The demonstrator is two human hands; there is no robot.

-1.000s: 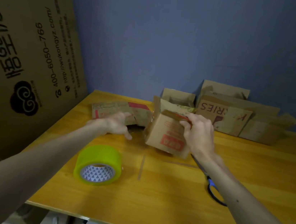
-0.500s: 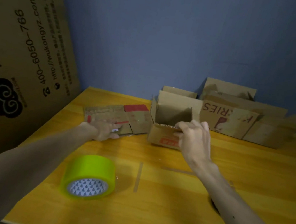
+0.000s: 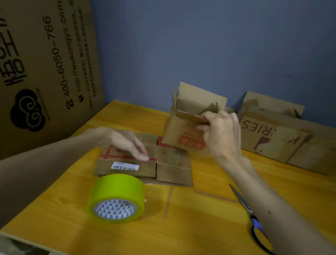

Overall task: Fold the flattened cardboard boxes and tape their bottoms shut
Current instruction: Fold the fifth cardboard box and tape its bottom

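A small folded cardboard box (image 3: 180, 131) with a red label stands open-topped at the middle back of the table. My right hand (image 3: 222, 132) grips its near right rim. A flattened cardboard box (image 3: 170, 166) with red markings and a white barcode sticker lies in front of it. My left hand (image 3: 122, 142) rests flat on the flattened box's left part, fingers extended. A roll of yellow-green tape (image 3: 117, 197) lies on its side just in front of the flattened box.
Blue-handled scissors (image 3: 251, 217) lie to the right, partly under my right forearm. Several folded boxes (image 3: 279, 135) stand at the back right by the blue wall. A large printed cardboard sheet (image 3: 29, 55) leans at the left. The yellow table (image 3: 189, 248) ends near the bottom.
My right hand turned the small box upright and moved it back. My left hand slid the flattened box closer, toward the tape roll.
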